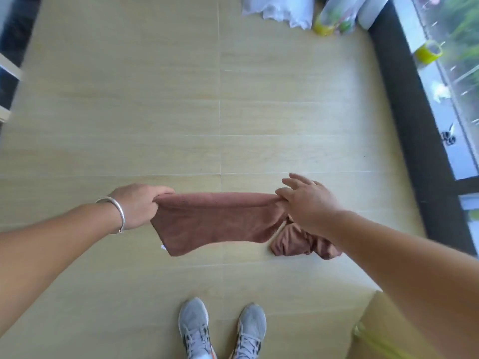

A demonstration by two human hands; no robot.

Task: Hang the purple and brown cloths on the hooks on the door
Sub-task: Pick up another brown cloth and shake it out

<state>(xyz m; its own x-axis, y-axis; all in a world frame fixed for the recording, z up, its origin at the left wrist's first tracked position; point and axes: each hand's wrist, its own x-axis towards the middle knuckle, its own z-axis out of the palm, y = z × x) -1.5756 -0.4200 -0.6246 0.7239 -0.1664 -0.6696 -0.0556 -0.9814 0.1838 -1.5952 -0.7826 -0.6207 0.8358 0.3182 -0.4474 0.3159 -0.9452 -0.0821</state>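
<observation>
A brown cloth (pixel 215 221) is stretched flat in the air between my two hands, above the wooden floor. My left hand (pixel 138 204), with a silver bangle on the wrist, grips its left top corner. My right hand (pixel 305 200) pinches the right top corner with thumb and forefinger while the other fingers spread out. A second cloth (pixel 298 243), brownish-mauve and crumpled, lies on the floor below my right forearm, partly hidden by it. No door or hooks are in view.
My grey shoes (pixel 223 330) stand on the pale floor (pixel 155 112). White bags (pixel 280 9) and yellow tape rolls (pixel 427 51) lie at the far right by a dark-framed window (pixel 404 112). A cardboard box (pixel 383 330) sits at the lower right.
</observation>
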